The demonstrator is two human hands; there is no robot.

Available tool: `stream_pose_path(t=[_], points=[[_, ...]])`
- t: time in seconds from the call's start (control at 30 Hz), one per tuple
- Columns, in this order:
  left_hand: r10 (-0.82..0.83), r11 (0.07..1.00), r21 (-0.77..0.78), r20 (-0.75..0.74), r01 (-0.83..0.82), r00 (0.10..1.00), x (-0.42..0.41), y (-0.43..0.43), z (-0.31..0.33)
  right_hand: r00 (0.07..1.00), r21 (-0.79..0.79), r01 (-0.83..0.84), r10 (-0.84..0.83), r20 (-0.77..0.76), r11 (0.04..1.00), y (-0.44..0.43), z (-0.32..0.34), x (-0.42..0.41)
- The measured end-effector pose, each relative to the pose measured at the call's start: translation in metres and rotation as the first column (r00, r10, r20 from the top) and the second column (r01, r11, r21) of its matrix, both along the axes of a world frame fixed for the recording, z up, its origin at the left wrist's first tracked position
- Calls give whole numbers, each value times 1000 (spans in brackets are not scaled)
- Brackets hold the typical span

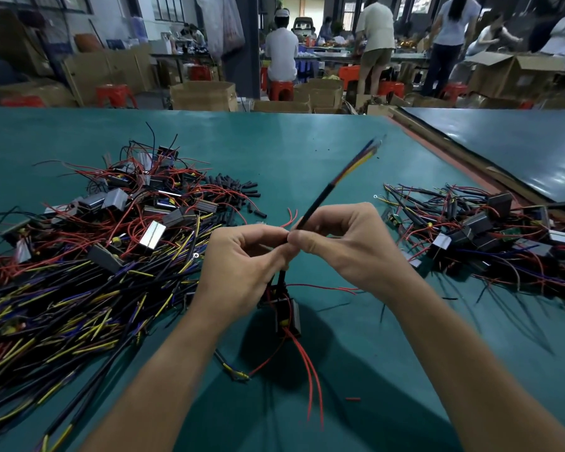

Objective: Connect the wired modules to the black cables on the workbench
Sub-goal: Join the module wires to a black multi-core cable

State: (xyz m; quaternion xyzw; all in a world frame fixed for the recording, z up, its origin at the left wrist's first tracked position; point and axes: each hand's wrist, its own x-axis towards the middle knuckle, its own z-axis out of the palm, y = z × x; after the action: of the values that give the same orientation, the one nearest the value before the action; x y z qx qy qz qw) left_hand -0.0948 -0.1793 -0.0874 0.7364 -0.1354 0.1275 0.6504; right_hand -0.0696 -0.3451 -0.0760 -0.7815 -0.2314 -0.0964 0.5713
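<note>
As our left hand (242, 259) and right hand (346, 243) pinch it mid-frame, the black sheathed cable (320, 199) shows blurred yellow, blue and red tips.

Single head-worn wide-angle view, facing forward and down, close above workbench (307, 151)

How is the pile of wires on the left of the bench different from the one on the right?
The left pile looks much bigger and spreads toward the person; the right pile is smaller. The left pile has a mass of loose black cables with yellow tips in front; the right pile shows few. Both hold small boxy modules with red wires.
</note>
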Motion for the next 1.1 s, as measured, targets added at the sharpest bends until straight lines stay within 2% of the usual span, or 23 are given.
stream_pose_path(t=[0.1,0.17,0.23,0.3,0.5,0.8,0.97,1.1], points=[[25,982,-180,-130,-49,991,5,1,-2,995,7,7,-6,-99,1000,1,-5,4],[-7,956,-286,-232,-61,973,7,2,-2,978,-125,-34,7,-209,992,0,-11,6],[-41,942,-331,-279,-56,960,8,2,-2,954,-248,-151,75,-290,957,1,-15,4],[-46,942,-332,-289,-55,956,9,3,-1,943,-281,-206,114,-311,937,2,-17,1],[-24,943,-325,-270,-67,963,9,5,0,946,-244,-178,98,-311,953,6,-16,1],[80,955,-267,-187,-129,979,10,9,-2,977,-221,-111,66,-201,969,7,-13,-1],[130,961,-224,-165,-165,978,13,9,-4,978,-210,-121,79,-195,970,8,-10,-3],[150,958,-220,-156,-182,976,14,9,-6,975,-266,-148,96,-201,952,8,-8,-4]])
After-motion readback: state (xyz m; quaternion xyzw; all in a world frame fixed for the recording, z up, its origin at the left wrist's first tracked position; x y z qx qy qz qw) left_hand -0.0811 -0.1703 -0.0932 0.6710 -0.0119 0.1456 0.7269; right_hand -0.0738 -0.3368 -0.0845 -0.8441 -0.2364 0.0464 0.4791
